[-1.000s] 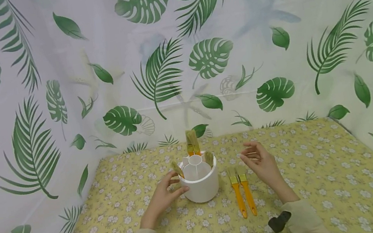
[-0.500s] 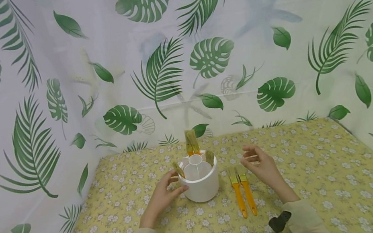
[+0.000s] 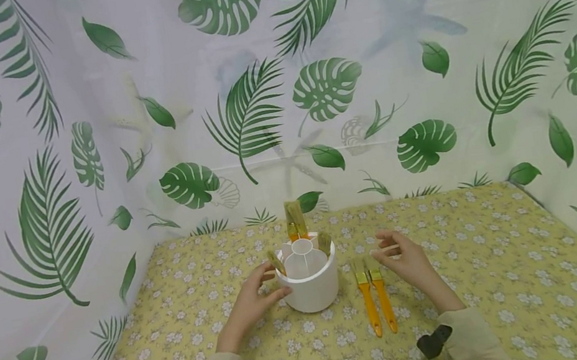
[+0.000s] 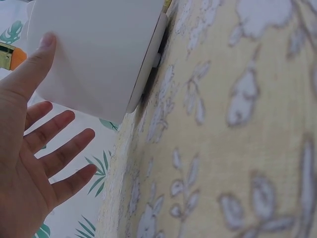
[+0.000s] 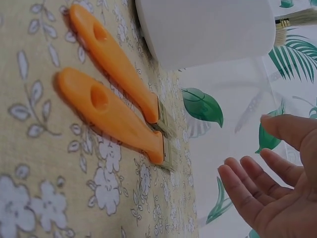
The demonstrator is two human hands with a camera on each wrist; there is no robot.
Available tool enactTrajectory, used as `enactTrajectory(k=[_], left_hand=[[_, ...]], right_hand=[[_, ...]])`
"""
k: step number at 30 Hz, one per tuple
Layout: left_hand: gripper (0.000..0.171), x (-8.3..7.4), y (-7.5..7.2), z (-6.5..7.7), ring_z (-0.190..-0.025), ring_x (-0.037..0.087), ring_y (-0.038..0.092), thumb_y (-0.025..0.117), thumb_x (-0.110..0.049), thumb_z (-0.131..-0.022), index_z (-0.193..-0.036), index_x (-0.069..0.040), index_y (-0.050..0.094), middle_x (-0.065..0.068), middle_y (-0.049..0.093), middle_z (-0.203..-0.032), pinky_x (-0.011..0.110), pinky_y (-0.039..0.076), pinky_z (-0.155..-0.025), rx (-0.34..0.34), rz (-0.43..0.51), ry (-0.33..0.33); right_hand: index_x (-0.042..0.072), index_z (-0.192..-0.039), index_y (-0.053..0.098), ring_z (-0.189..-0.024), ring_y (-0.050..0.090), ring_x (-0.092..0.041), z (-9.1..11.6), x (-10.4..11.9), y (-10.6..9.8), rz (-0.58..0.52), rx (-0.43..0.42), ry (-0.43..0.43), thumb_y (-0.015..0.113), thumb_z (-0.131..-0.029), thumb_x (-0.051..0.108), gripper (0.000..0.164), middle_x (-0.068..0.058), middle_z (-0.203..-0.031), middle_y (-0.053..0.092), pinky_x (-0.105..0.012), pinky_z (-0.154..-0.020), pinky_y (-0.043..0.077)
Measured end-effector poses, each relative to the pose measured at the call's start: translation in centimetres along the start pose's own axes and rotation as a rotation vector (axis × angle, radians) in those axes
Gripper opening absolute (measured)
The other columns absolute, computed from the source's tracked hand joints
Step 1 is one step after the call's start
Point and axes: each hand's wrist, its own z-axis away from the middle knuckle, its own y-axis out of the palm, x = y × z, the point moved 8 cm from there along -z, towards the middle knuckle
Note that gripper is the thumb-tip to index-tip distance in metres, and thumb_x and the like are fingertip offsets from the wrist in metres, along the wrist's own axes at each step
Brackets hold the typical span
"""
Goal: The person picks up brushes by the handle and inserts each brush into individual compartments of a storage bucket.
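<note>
A white round holder (image 3: pixel 313 292) with inner dividers stands upright on the table. Several paintbrushes (image 3: pixel 295 220) stick out of it, bristles up. At its left side is my left hand (image 3: pixel 253 296), thumb against the wall and fingers spread; in the left wrist view the thumb (image 4: pixel 37 62) lies on the white wall. Two orange-handled paintbrushes (image 3: pixel 384 300) lie side by side to the right of the holder, bristles pointing away from me. Above and right of their bristles hovers my right hand (image 3: pixel 407 259), fingers loosely bent and holding nothing, apart from the brushes.
A yellow flowered cloth (image 3: pixel 507 271) covers the table. Behind it and along the left and right hang white curtains (image 3: pixel 356 175) printed with green leaves. Each wrist carries a small black camera (image 3: pixel 434 342).
My right hand has come slightly lower, closer to the bristles of the lying paintbrushes. The left hand, holder and brushes stay nearly where they were.
</note>
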Motion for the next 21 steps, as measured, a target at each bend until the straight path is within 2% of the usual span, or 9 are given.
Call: enactTrajectory(k=[7, 13, 21], left_hand=[[0.076, 0.03, 0.13, -0.01, -0.124, 0.031, 0.046, 0.069, -0.05, -0.077, -0.14, -0.021, 0.038, 0.005, 0.041, -0.141, 0.054, 0.042, -0.097, 0.002, 0.01, 0.003], [0.079, 0.11, 0.16, -0.08, -0.124, 0.031, 0.046, 0.07, -0.049, -0.076, -0.141, -0.021, 0.036, 0.005, 0.041, -0.141, 0.054, 0.041, -0.098, -0.004, 0.0, 0.001], [0.08, -0.38, 0.22, 0.09, -0.123, 0.032, 0.046, 0.07, -0.046, -0.077, -0.143, -0.02, 0.034, 0.007, 0.04, -0.143, 0.055, 0.04, -0.099, 0.005, 0.012, 0.011]], right_hand=[[0.002, -0.133, 0.045, -0.103, 0.056, -0.039, 0.17, 0.01, 0.57, 0.014, 0.086, 0.002, 0.06, -0.092, 0.02, 0.047, -0.026, -0.122, 0.051, -0.042, -0.075, 0.055], [0.001, -0.133, 0.045, -0.103, 0.056, -0.04, 0.21, -0.18, 0.76, 0.043, 0.106, -0.013, 0.061, -0.091, 0.026, 0.051, -0.026, -0.122, 0.051, -0.043, -0.075, 0.054], [0.0, -0.134, 0.044, -0.104, 0.054, -0.039, 0.49, -0.32, 0.96, 0.072, 0.158, 0.014, 0.059, -0.091, 0.033, 0.056, -0.025, -0.121, 0.051, -0.044, -0.077, 0.053]])
